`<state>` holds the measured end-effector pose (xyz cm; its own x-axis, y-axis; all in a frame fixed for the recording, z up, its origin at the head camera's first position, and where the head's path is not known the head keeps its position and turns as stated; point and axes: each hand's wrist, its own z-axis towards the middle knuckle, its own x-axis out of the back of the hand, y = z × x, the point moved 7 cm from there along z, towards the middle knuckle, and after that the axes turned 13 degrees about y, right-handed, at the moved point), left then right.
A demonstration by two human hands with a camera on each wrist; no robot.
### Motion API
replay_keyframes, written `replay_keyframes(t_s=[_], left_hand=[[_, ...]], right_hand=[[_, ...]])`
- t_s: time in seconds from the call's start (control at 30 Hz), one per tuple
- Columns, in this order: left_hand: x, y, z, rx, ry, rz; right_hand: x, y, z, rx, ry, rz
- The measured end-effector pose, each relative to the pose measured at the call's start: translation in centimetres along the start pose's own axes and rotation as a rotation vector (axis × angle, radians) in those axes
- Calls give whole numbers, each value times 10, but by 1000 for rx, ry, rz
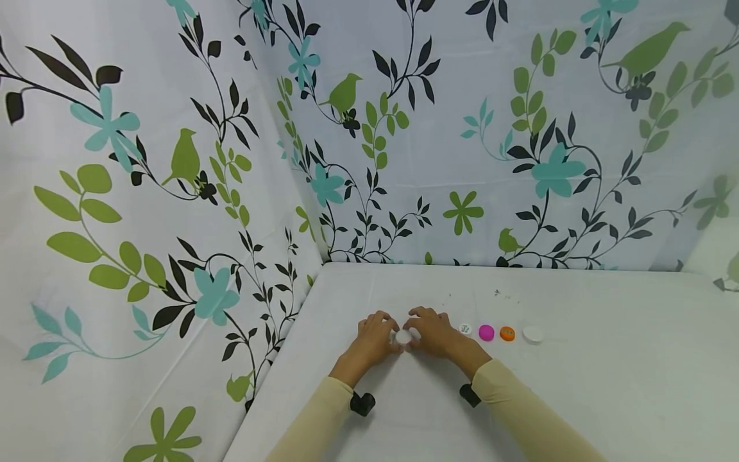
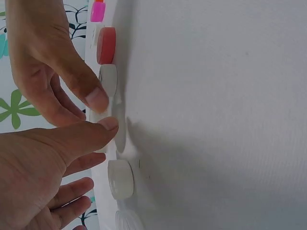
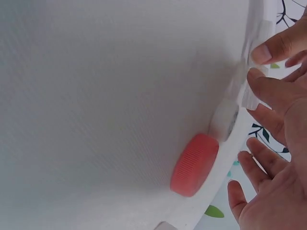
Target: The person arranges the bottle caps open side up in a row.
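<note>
Both hands meet over the table around a small white cap [image 1: 403, 337]. My left hand [image 1: 376, 337] is on its left side, thumb tip at the edge and other fingers spread behind. From the opposite side my right hand [image 1: 434, 332] holds it, its thumb close to the left thumb. Fine ridges show on the held cap's side [image 2: 100, 116] in the left wrist view, and the thumbs hide part of it. A red cap [image 3: 194, 165] and a white cap [image 3: 224, 120] stand nearest the right hand in the right wrist view. Another white cap [image 2: 121, 179] sits beside the left hand.
Right of the hands, a row holds a white cap with dark marks [image 1: 465, 328], a magenta cap [image 1: 487, 332], an orange cap [image 1: 507, 333] and a larger white cap [image 1: 533, 334]. A patterned curtain [image 1: 439, 160] hangs behind the white table [image 1: 606, 385].
</note>
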<state>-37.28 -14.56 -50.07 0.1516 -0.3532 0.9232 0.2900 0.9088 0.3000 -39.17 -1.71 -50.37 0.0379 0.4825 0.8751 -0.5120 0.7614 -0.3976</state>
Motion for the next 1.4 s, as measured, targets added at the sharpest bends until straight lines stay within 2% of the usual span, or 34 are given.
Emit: replay_keyframes(t_s=[0.27,0.5,0.73,0.93,1.2,1.4], left_hand=[[7,-4,3,7,40,-38],[9,-3,5,4,80,-70],[8,2,4,-38,139,-67],[9,2,5,-64,165,-47],[16,4,7,-71,171,-63],[14,3,7,-65,129,-86]], right_hand=[[14,-1,5,-19,35,8],[14,-1,6,-40,46,39],[11,-1,4,-55,44,98],[13,-3,2,-63,40,123],[18,-2,2,-56,48,134],[20,0,0,3,68,99]])
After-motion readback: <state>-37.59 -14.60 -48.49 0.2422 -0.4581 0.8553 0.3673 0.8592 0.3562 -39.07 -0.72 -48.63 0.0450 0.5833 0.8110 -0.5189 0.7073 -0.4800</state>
